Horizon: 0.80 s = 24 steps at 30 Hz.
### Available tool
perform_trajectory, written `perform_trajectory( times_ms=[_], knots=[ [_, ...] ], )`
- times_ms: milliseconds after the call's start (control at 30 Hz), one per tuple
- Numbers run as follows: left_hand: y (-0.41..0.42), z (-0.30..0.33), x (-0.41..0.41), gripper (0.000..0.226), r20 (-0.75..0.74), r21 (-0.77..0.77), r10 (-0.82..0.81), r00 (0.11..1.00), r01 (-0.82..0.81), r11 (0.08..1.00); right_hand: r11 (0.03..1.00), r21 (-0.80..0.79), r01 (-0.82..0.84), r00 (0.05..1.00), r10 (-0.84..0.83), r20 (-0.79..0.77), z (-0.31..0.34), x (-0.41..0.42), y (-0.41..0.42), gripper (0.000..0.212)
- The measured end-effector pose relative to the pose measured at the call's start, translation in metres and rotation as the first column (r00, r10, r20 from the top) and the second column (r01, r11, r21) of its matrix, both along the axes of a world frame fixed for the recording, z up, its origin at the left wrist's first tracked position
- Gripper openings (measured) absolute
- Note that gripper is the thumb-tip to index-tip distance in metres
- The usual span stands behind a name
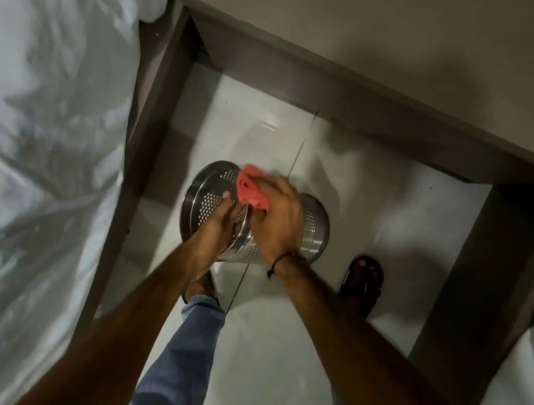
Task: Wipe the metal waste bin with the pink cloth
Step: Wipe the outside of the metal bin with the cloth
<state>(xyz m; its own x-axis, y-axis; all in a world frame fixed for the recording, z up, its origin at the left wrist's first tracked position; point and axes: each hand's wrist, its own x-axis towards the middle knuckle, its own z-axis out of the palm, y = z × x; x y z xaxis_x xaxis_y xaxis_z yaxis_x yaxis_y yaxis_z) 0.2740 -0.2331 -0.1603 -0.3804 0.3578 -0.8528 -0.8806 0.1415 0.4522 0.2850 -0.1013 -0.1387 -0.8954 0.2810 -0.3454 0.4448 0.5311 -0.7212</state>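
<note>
Bin (pixel 313 233) held tipped on its side over the tiled floor (pixel 397 201), between the two beds. My left hand (pixel 220 226) blocked its open mouth; my right hand (pixel 277 217) with the pink cloth (pixel 249 193) covered the upper wall. The far end of the bin stayed reachable. Bed frame (pixel 144 135) close on the left, grey nightstand (pixel 379 90) overhanging ahead, another frame panel (pixel 477 268) to the right. Open tile lay right of the bin; my sandalled foot (pixel 363 279) stood just beside it.

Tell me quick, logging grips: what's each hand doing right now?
Left hand: open, fingers inside the metal waste bin rim, steadying it.
Right hand: closed on the pink cloth, pressed against the bin.
</note>
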Motion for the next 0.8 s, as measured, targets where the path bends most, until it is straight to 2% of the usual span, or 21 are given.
perform_trajectory(
  times_ms=[67,200,267,333,467,567,633,700,800],
  knots=[
    [0.002,-0.001,-0.003,0.067,0.0,-0.003,0.04,0.999,-0.04,0.999,0.999,-0.001,0.041,0.999,-0.041,0.02,-0.001,-0.011,0.003,0.053],
    [0.008,0.0,-0.023,0.089,0.049,0.026,0.353,0.934,-0.354,0.935,0.997,-0.073,-0.034,0.998,0.037,0.043,0.011,0.026,-0.013,0.06],
    [0.007,0.001,-0.025,0.101,0.098,0.027,0.43,0.897,-0.435,0.9,0.998,-0.063,-0.022,0.998,0.026,0.052,0.016,0.049,-0.018,0.062],
    [0.003,-0.001,-0.019,0.1,0.117,0.019,0.409,0.905,-0.413,0.91,0.999,-0.051,-0.014,0.998,0.017,0.052,0.013,0.056,-0.018,0.061],
    [-0.005,-0.006,-0.01,0.084,0.05,-0.065,0.271,0.961,-0.267,0.961,0.998,-0.055,0.004,0.999,-0.002,0.052,0.006,0.037,-0.018,0.058],
    [-0.02,-0.01,-0.002,0.071,0.035,-0.032,0.17,0.985,-0.169,0.985,1.0,-0.019,0.023,0.999,-0.023,0.04,0.0,0.013,-0.019,0.051],
    [-0.029,-0.01,0.004,0.07,0.06,-0.014,0.131,0.99,-0.131,0.991,1.0,0.003,0.017,0.997,-0.017,0.077,-0.007,-0.001,-0.015,0.045],
    [-0.032,-0.012,0.007,0.074,0.087,-0.03,0.211,0.974,-0.209,0.977,0.999,-0.035,0.0,0.993,0.004,0.117,-0.01,-0.004,-0.014,0.043],
    [-0.032,-0.011,0.0,0.087,0.134,0.002,0.401,0.906,-0.405,0.914,0.983,-0.166,-0.077,0.986,0.1,0.131,0.001,0.022,-0.03,0.051]
  ],
)
